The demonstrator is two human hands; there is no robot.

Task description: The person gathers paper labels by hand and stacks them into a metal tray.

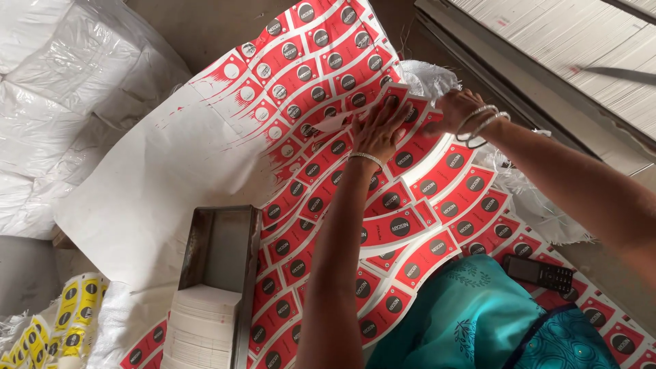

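Note:
A large printed sheet [321, 75] of red curved label blanks with dark round marks lies spread out in front of me. My left hand [379, 130] presses flat on the red blanks near the sheet's middle, fingers spread, a bangle at the wrist. My right hand [456, 111] grips the edge of a red blank just to the right, wearing several bangles. Separated curved red blanks [410, 225] lie fanned beneath my arms.
A metal tray [217, 239] holds a stack of white cut pieces [203, 328] at lower left. Yellow printed blanks [75, 307] lie at far left. A dark keypad phone [540, 273] rests by my teal clothing [471, 321]. White sacks [55, 89] fill the upper left.

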